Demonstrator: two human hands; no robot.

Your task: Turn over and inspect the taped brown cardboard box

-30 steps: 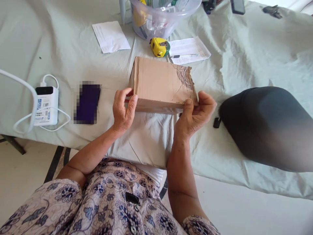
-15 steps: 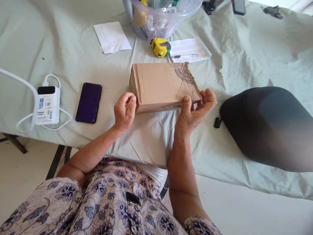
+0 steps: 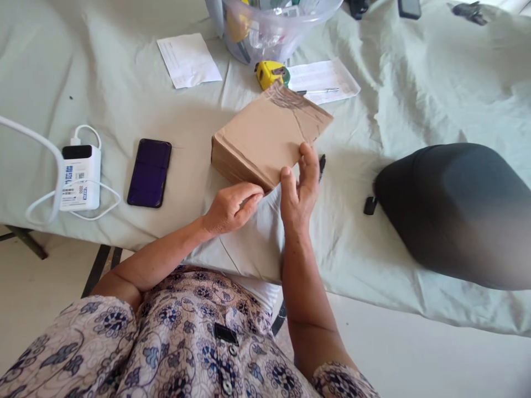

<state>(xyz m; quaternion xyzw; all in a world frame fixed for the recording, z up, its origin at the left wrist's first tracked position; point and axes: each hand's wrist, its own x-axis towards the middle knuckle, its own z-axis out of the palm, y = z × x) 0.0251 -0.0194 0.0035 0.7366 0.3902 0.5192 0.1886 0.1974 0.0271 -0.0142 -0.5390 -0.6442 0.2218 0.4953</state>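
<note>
A brown cardboard box [image 3: 257, 130] lies turned at an angle on the cloth-covered table, with dark scribble-like marks near its far edge. At its near corner my left hand [image 3: 230, 210] is closed, thumb and forefinger pinched against the cardboard. My right hand [image 3: 301, 190] grips the box's right edge, thumb and fingertips on it; its other fingers are partly hidden. Just beyond that hand a slim black object [image 3: 322, 165] lies on the cloth, partly covered by the fingers.
Behind the box are a yellow tape measure [image 3: 267, 73], papers [image 3: 188, 61], a pen [image 3: 327, 90] and a filled plastic tub [image 3: 265, 38]. To the left lie a phone [image 3: 149, 172] and a white power bank [image 3: 81, 182] with cable. A large dark object [image 3: 452, 210] and small black piece [image 3: 370, 205] are right.
The box has turned anticlockwise, its right end swinging away from me. My left hand has slid right along with the near corner, and my right hand has moved left. The slim black object now shows.
</note>
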